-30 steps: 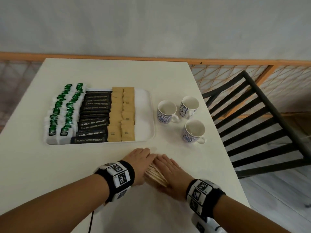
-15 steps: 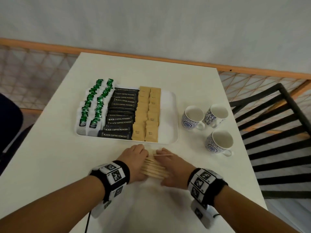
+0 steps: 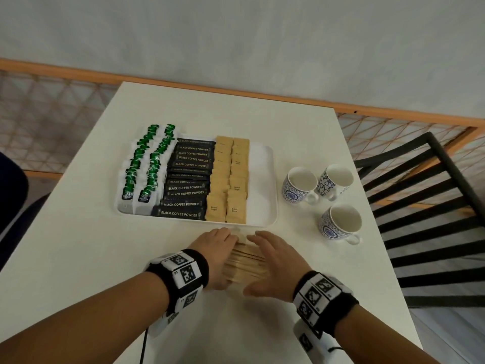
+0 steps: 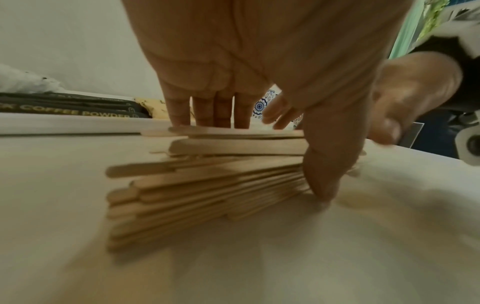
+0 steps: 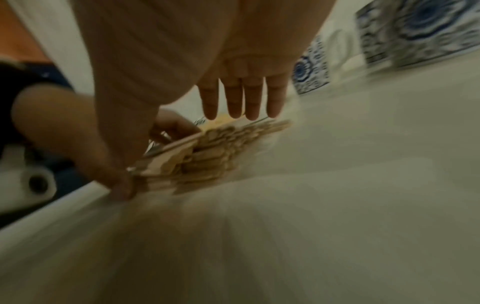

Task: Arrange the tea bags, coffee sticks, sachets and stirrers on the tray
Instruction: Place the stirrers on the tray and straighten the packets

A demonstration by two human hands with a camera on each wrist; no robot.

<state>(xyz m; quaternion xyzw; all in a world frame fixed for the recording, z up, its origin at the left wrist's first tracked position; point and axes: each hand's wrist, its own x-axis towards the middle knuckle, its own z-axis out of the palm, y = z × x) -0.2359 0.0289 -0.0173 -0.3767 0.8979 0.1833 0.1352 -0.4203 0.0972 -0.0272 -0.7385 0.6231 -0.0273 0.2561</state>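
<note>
A pile of wooden stirrers (image 3: 245,264) lies on the white table just in front of the tray (image 3: 263,179). My left hand (image 3: 216,249) and right hand (image 3: 274,257) flank the pile, fingers straight, pressing its two ends. In the left wrist view the left thumb touches the table at one end of the stirrers (image 4: 207,181). The right wrist view is blurred; the stirrers (image 5: 207,152) lie under the straight fingers. On the tray stand rows of green tea bags (image 3: 147,164), black coffee sticks (image 3: 187,179) and brown sugar sachets (image 3: 231,179). The tray's right strip is bare.
Three blue-patterned white cups (image 3: 300,185) (image 3: 336,181) (image 3: 341,223) stand on the table right of the tray. A black slatted chair (image 3: 430,206) is past the table's right edge. An orange rail with netting (image 3: 393,119) runs behind the table.
My fingertips, touching a second ago, have drawn a little apart, with the stirrers gathered into a tighter pile between the palms. The head view has shifted, so the table sits further right.
</note>
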